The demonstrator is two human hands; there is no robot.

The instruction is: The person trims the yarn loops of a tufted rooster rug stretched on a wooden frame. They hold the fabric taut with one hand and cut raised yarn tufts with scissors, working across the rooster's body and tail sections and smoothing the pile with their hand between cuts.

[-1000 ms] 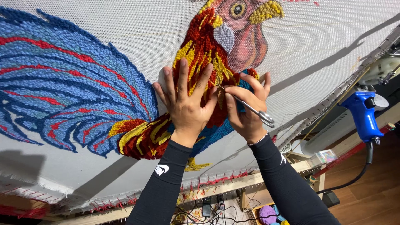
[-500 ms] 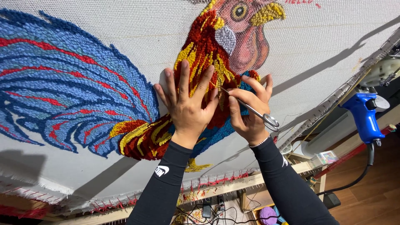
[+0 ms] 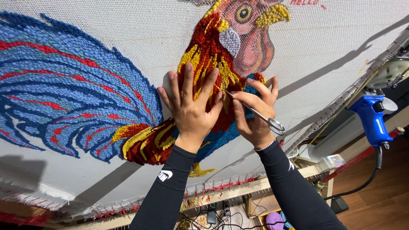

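Note:
A tufted rooster rug [image 3: 76, 106] in blue, red and yellow yarn is stretched on white backing cloth [image 3: 332, 47] over a wooden frame. My left hand [image 3: 191, 110] lies flat with fingers spread on the rooster's red and yellow neck and breast. My right hand [image 3: 253, 117] is just to its right and grips small metal scissors [image 3: 260, 117], with the blades pointing left into the yarn beside my left fingertips. Both arms wear black sleeves.
A blue tufting gun [image 3: 372, 119] with a black cord hangs at the frame's right edge. The wooden frame bar [image 3: 238, 191] with red tack strips runs below. Cables, yarn balls [image 3: 275, 220] and a wooden floor [image 3: 379, 200] lie underneath.
The view has shifted slightly, with the rooster's head higher in the frame. My right hand has turned a little with the scissors; my left hand stays pressed on the yarn.

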